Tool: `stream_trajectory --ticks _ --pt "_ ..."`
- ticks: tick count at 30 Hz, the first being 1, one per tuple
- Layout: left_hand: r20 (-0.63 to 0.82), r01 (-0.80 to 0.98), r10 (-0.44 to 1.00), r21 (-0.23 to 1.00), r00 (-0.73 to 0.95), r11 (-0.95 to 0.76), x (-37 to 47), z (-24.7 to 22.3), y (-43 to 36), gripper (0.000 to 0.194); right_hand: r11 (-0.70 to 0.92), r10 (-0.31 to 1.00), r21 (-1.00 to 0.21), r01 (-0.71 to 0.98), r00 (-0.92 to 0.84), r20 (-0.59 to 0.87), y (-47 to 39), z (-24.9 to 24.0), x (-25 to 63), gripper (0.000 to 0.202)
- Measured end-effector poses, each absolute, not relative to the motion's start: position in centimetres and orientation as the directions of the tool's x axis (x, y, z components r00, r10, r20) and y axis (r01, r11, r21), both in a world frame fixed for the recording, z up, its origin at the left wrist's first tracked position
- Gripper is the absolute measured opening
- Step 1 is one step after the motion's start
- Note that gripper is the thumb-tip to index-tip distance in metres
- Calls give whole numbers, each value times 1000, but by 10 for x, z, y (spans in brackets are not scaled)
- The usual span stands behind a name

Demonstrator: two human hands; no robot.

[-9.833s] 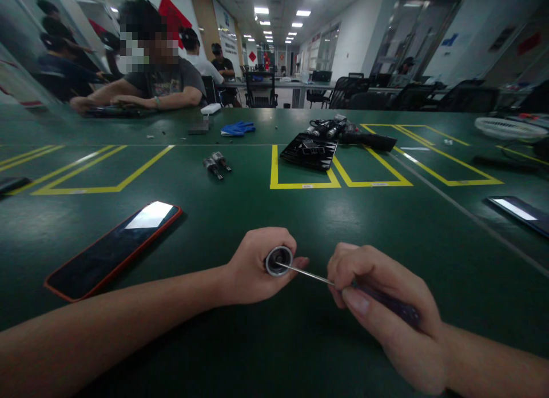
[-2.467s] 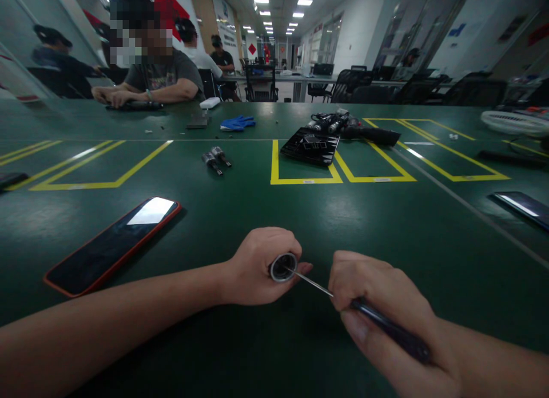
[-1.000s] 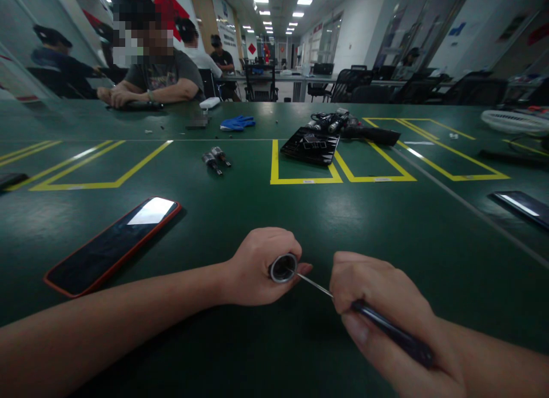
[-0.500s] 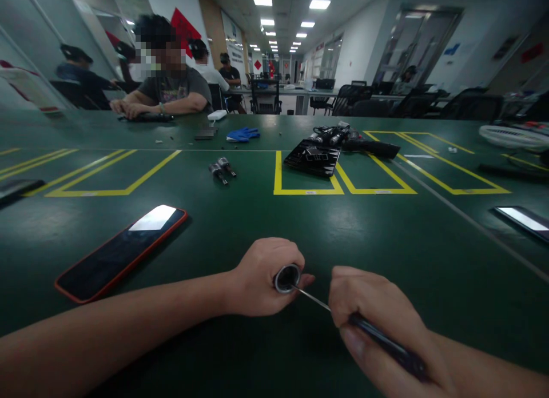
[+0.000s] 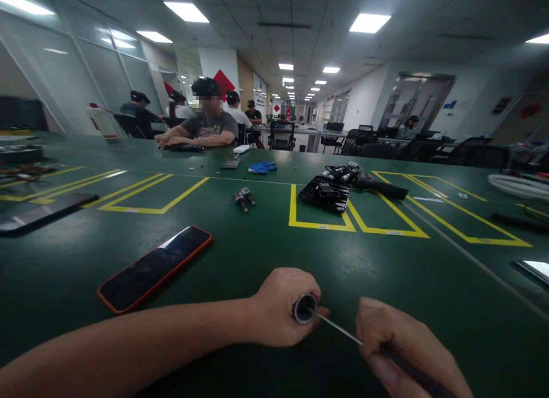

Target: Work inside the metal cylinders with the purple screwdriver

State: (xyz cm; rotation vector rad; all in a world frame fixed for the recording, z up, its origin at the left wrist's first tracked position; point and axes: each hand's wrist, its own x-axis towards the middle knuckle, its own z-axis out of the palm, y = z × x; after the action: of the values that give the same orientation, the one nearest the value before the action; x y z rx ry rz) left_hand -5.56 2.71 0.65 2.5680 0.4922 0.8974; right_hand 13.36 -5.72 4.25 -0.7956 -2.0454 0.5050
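Note:
My left hand [image 5: 281, 306] is closed around a short round tube [image 5: 305, 309] whose metal-rimmed open end faces me. Most of the tube is hidden in the fist. My right hand [image 5: 403, 346] grips a screwdriver [image 5: 343, 330] by its dark handle. Its thin metal shaft points left, with the tip inside the mouth of the tube; what the tip touches in there cannot be seen. Both hands are above the green table, low in the view.
On the green table [image 5: 240, 243] lie an orange-cased phone [image 5: 156, 266], small metal connectors [image 5: 244, 198], a blue glove [image 5: 262, 167] and a black bag [image 5: 326, 193] beside dark parts. Yellow tape marks out rectangles. Across the table sits a person [image 5: 210, 123] with hands on a dark object.
My view has tilted up and turned left, so everything sits lower and further right. The right hand is a little further from the tube, and more of the screwdriver shaft shows.

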Motion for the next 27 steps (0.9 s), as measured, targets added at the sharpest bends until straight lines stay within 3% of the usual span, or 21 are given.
stream_trajectory --ticks 15,27 --pt "521 193 413 425 747 -885 -55 5 27 16 657 743 -653 377 -472 475 -56 38 130 13" --pt "520 210 435 436 735 -875 -54 5 28 16 669 739 -673 315 -374 560 -57 37 131 12"
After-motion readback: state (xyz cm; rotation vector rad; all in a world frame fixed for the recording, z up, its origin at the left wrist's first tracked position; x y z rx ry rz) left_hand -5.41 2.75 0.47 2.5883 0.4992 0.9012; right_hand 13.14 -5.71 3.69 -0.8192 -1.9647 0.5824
